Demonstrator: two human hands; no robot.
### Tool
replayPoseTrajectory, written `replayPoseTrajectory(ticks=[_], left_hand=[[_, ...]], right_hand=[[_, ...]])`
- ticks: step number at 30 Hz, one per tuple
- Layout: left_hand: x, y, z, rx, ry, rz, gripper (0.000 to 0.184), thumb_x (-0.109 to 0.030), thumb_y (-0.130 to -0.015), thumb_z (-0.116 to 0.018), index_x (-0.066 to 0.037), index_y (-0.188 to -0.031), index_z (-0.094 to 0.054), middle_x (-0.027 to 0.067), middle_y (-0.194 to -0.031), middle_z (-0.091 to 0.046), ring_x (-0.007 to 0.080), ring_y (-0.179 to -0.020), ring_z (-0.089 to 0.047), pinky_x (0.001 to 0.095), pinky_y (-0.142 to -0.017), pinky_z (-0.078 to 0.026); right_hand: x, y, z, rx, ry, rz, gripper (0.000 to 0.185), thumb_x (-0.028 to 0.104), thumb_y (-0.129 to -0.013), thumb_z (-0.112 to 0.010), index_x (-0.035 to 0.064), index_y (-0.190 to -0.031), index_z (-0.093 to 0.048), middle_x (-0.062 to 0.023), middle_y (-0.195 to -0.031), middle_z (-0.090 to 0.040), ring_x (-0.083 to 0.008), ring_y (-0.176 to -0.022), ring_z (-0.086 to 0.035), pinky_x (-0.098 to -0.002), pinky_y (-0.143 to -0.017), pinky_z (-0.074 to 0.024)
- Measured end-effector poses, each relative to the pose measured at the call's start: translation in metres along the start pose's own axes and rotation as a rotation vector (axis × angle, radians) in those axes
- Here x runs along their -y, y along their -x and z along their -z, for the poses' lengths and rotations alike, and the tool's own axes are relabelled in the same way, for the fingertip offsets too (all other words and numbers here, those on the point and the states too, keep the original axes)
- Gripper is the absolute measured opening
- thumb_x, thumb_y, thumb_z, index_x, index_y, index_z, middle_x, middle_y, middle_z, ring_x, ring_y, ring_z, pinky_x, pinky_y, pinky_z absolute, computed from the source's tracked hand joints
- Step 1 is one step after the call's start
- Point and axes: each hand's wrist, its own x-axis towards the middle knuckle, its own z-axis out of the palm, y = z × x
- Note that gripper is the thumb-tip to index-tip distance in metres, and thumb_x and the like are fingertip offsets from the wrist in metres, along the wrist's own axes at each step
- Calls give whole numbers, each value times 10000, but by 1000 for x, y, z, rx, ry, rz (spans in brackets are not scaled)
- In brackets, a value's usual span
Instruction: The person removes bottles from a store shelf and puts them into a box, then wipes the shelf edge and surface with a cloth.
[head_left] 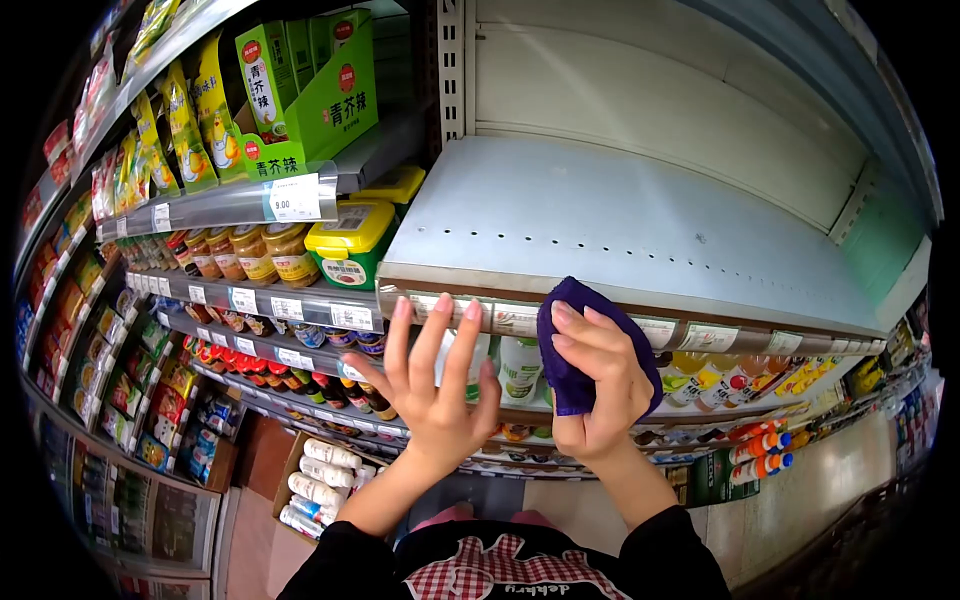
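My left hand (pixel 440 375) is open, its fingers spread and pointing up. Their tips are at the label strip (pixel 515 318) along the front edge of a pale metal shelf (pixel 620 205); whether they press on it I cannot tell. In my right hand (pixel 610 375) is a bunched purple cloth (pixel 567 392), held against the same front edge, further right. The cloth covers part of the strip and its labels. Bottles with green labels (pixel 520 365) stand on the level below, partly hidden behind both hands.
On the left are a green display box (pixel 345 110), jars (pixel 290 250) and a yellow-lidded green tub (pixel 355 240). A carton of white bottles (pixel 320 480) stands on the floor. Orange-capped bottles (pixel 760 458) stick out low on the right. A shelf overhangs at the upper right.
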Motion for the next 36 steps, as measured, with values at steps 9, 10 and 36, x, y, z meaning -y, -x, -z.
replayPoseTrajectory(ticks=[9,10,36], left_hand=[[21,-8,10,52,109,-92,524,-136,-736,-604,-121,-1259,-632,44,-1292,-578,283,-1297,-455,584,-1140,77],[26,-9,13,51,132,-75,522,-140,-738,-605,-119,-1259,-630,46,-1291,-577,285,-1297,-452,579,-1142,72],[67,-4,18,-90,968,22,750,84,-734,-550,33,-1400,-209,339,-1355,-395,426,-1275,-459,493,-1098,-320]], right_hand=[[21,-7,-33,-20,-2,-31,282,3,-648,-544,-47,-910,-637,-196,-960,-693,-324,-916,-693,-427,-857,-544],[22,-8,-36,-30,-3,-30,283,4,-645,-546,-47,-908,-636,-196,-957,-693,-324,-912,-693,-428,-857,-543],[52,-22,-104,16,-123,-35,399,32,-535,-545,-48,-918,-620,-194,-966,-667,-357,-906,-670,-432,-864,-541]])
